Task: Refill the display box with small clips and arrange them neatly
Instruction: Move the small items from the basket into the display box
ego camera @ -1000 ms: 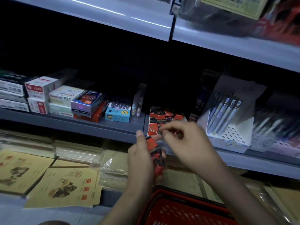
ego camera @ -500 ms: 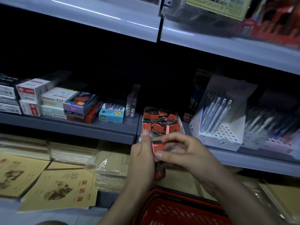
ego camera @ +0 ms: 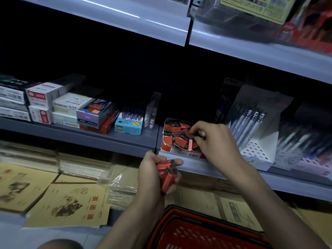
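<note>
A red display box point(ego camera: 181, 154) stands on the grey shelf, filled with several small red-and-black clip packs point(ego camera: 177, 135) lying at mixed angles. My right hand point(ego camera: 213, 141) reaches over the box's right side and pinches one small clip pack point(ego camera: 197, 134) above the others. My left hand point(ego camera: 152, 175) hovers just below the shelf edge, in front of the box, and grips a stack of red clip packs point(ego camera: 167, 177) upright in its fingers.
A red shopping basket point(ego camera: 197, 230) sits below my arms. A white pen holder point(ego camera: 255, 146) stands right of the box, a blue box point(ego camera: 128, 127) and stacked stationery boxes point(ego camera: 53, 106) to its left. Yellow notebooks point(ego camera: 70, 205) lie on the lower shelf.
My right hand took a clip pack from the stack in my left hand and carried it up and right over the display box. My left hand stayed below the shelf edge.
</note>
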`<state>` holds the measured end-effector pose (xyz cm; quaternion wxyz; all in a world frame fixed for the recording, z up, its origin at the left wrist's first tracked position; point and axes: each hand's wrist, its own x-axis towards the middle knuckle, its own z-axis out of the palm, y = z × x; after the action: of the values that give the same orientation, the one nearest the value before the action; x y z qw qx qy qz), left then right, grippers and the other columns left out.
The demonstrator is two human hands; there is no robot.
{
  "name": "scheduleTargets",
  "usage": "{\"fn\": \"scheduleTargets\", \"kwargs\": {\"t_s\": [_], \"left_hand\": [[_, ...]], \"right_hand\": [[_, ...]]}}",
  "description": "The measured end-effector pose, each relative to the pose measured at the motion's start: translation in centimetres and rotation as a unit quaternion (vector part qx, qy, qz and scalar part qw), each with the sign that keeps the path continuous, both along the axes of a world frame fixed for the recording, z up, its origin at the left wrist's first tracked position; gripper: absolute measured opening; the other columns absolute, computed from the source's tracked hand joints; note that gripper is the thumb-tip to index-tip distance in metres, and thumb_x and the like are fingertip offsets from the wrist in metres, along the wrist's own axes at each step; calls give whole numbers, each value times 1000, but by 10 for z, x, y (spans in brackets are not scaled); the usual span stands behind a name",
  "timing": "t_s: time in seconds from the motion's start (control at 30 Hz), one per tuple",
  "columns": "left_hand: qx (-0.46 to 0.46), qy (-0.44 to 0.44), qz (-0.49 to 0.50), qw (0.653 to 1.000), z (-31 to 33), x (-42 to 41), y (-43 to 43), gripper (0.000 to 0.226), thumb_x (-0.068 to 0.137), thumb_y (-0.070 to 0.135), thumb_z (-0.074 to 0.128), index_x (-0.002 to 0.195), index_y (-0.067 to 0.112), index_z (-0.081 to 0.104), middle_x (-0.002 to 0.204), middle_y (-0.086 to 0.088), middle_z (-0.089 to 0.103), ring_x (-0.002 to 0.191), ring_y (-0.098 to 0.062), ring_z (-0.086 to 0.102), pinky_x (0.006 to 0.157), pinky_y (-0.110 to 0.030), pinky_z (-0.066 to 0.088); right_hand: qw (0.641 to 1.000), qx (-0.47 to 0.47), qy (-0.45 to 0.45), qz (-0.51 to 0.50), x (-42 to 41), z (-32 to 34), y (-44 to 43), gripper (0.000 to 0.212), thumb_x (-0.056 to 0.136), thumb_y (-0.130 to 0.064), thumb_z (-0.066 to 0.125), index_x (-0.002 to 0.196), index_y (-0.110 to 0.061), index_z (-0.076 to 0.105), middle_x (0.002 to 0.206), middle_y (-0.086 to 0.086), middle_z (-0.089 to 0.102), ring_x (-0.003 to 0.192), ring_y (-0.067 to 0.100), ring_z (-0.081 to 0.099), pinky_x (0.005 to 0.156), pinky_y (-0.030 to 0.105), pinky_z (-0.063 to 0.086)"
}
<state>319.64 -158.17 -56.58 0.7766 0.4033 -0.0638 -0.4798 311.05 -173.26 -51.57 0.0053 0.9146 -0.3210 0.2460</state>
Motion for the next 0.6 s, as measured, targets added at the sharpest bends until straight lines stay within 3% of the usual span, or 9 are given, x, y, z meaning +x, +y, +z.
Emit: {"fn": "scheduleTargets", "kwargs": {"t_s": [0.1, 0.2, 0.27, 0.33, 0.37, 0.43, 0.5, 0.6], "left_hand": [[-4, 9, 10, 1000, -3, 4, -1, 19, 97, 13, 32, 91, 3, 48, 71, -15, 60, 45, -20, 46, 32, -19, 27], [-7, 9, 16, 1000, -6, 4, -2, 20, 99, 11, 40, 103, -3, 55, 68, -14, 56, 48, -19, 50, 33, -22, 31], [-12, -1, 24, 1000, -7, 4, -3, 22, 101, 11, 48, 108, -5, 61, 74, -16, 58, 51, -17, 51, 36, -24, 34], [-22, -19, 43, 999, -6, 3, -4, 22, 102, 10, 53, 112, -1, 68, 76, -14, 60, 54, -15, 52, 39, -24, 35], [-26, -28, 51, 998, -6, 2, -4, 21, 101, 9, 55, 111, 2, 72, 74, -12, 61, 54, -15, 52, 39, -24, 35], [-33, -40, 54, 997, -5, -1, -4, 21, 101, 8, 57, 108, 8, 77, 69, -9, 60, 54, -13, 51, 40, -23, 34], [-40, -48, 48, 997, -3, -4, -4, 23, 101, 9, 58, 109, 13, 79, 68, -7, 59, 54, -13, 49, 40, -23, 33], [-26, -45, 49, 997, -1, -6, -5, 22, 101, 17, 60, 113, 18, 78, 78, -7, 64, 57, -14, 50, 43, -24, 35]], "right_hand": [[997, 60, 44, 32, -8, 3, 5, 40, 94, -8, 57, 123, -30, 74, 121, -9, 70, 89, 4, 61, 77, 14, 43], [998, 44, 21, 50, -17, 2, 19, 50, 91, 0, 53, 130, -26, 71, 130, -12, 65, 118, 6, 52, 102, 12, 35], [995, 64, -59, 40, -21, -2, 37, 37, 96, -6, 58, 121, -28, 74, 109, -18, 66, 102, -1, 53, 89, 5, 35], [975, 174, -134, 29, -22, -5, 55, 16, 97, -22, 67, 104, -32, 78, 84, -12, 69, 78, 4, 60, 68, 11, 44], [955, 249, -158, 30, -20, -6, 62, 8, 94, -30, 72, 98, -31, 78, 79, -6, 72, 73, 6, 64, 66, 18, 49], [916, 362, -171, 29, -18, -10, 70, 12, 89, -35, 78, 99, -27, 78, 77, -2, 76, 73, 9, 71, 68, 26, 53], [876, 443, -188, 24, -19, -13, 71, 17, 88, -28, 80, 104, -21, 78, 79, 1, 79, 71, 9, 70, 66, 24, 51], [845, 467, -262, 0, -24, -8, 65, 15, 85, -17, 83, 100, -18, 78, 76, 6, 77, 62, 12, 65, 65, 26, 51]]}}
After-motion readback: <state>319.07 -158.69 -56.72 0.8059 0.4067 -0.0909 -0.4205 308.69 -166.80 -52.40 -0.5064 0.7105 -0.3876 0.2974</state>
